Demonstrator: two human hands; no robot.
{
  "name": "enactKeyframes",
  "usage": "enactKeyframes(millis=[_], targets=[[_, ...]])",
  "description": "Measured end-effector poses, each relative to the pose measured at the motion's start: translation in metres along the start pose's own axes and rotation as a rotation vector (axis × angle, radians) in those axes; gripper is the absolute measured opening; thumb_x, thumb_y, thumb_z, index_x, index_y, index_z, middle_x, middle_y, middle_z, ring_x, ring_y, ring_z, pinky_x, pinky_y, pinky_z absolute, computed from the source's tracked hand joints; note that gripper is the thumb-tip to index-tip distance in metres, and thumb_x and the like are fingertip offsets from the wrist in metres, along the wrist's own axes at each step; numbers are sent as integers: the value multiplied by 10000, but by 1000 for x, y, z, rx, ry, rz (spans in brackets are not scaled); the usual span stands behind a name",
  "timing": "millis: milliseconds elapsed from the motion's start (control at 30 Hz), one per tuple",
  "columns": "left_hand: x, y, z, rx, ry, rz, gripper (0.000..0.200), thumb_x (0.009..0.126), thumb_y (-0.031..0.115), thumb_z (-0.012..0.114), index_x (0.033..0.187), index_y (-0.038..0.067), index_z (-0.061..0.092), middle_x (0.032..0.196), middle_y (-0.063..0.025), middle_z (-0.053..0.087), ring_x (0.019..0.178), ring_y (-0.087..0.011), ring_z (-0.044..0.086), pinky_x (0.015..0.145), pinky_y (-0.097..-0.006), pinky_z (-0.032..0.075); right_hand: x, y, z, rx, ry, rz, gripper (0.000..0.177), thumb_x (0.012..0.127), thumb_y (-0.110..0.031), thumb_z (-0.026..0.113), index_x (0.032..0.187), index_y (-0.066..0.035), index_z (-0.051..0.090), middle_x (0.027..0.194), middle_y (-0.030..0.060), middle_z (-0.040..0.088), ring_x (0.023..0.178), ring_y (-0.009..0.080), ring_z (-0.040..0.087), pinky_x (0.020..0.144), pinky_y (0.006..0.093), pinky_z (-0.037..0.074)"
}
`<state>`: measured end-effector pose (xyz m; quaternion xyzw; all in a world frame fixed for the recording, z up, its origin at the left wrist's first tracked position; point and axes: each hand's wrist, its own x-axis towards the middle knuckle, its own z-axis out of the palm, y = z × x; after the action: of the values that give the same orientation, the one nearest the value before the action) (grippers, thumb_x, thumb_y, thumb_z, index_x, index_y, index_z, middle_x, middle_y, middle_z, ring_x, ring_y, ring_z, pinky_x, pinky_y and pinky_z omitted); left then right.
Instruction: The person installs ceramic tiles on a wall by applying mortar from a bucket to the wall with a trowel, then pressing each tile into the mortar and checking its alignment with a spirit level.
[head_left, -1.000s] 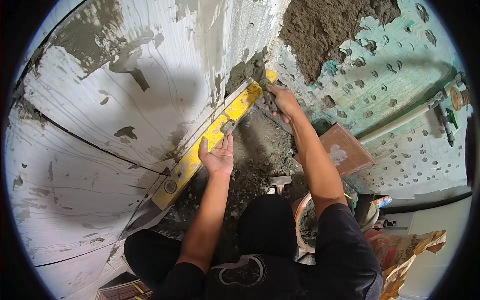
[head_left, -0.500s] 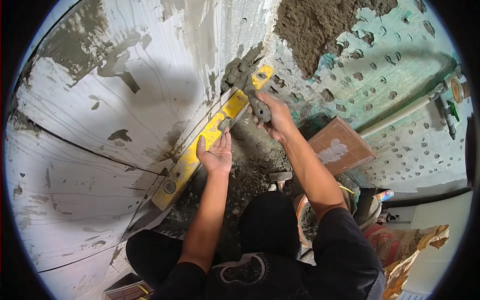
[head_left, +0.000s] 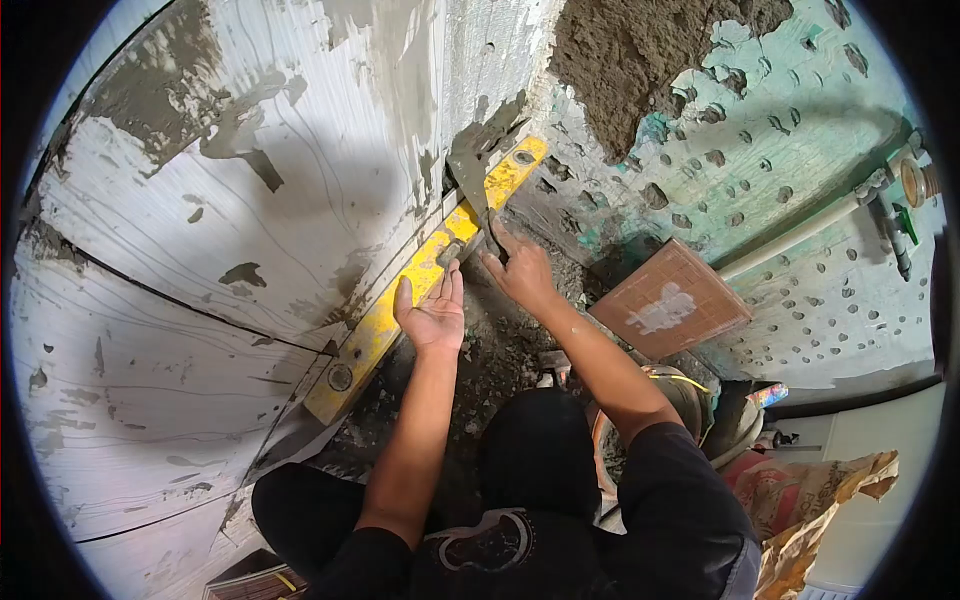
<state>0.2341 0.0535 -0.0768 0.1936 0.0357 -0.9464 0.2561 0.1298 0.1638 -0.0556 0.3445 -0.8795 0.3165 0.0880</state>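
A yellow spirit level (head_left: 372,338), smeared with mortar, lies slantwise along the foot of the white wood-grained panel. My left hand (head_left: 434,318) is palm up against its lower edge, fingers stretched out and thumb touching the yellow face. My right hand (head_left: 523,270) is closed round a trowel, its handle mostly hidden by the fingers. The trowel's grey blade (head_left: 467,172) reaches across the level's upper part to the wall corner. Wet grey mortar (head_left: 503,124) clings to the corner just beyond the blade.
A brown tile (head_left: 690,325) with a white patch leans at the right, near a pale pipe (head_left: 790,238) along the pitted green wall (head_left: 740,170). A bucket (head_left: 603,450) and a torn paper sack (head_left: 800,490) stand by my right arm. Loose mortar (head_left: 490,345) covers the floor.
My right hand has drawn down and turned, and the trowel's blade now shows flat across the level. The mortar lump by the blade has spread at the corner. My left hand stays put.
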Motion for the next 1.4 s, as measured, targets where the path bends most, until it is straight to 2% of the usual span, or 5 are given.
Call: enactKeyframes(millis=[567,700,900,1067,1400], targets=[[2,0,-1,-10,-20,3,569,797,341,550,1194,-49,431,1247,-191,434,1168,-349,411,1009,-396,323,9,29,-78,-345,69,-131,432,720,-206,568,1150,-181,549,867,116,600,687,299,590,614,391,481],[1,0,-1,1,-20,10,550,804,335,542,1191,-42,436,1239,-180,446,1165,-347,415,1009,-397,323,21,69,-68,855,-193,319,342,803,-230,516,1112,-84,511,761,69,597,531,161,546,478,276,445],[-1,-2,1,17,-9,30,532,822,344,510,1192,-33,440,1238,-176,449,1162,-345,419,999,-399,338,54,92,-12,1474,-167,504,272,870,-272,484,1029,-54,513,693,34,571,513,107,512,396,239,384],[0,-1,2,8,-6,24,527,826,333,497,1199,-34,433,1239,-181,449,1153,-346,428,984,-405,358,64,79,-18,960,-207,647,265,835,-320,538,836,-61,596,699,11,600,490,89,494,376,241,371],[-1,-2,1,33,-36,49,540,825,333,497,1221,-25,418,1277,-165,419,1176,-361,399,998,-401,334,16,89,-61,997,-190,695,191,839,-251,536,835,-61,546,623,20,562,399,80,451,333,209,324]])
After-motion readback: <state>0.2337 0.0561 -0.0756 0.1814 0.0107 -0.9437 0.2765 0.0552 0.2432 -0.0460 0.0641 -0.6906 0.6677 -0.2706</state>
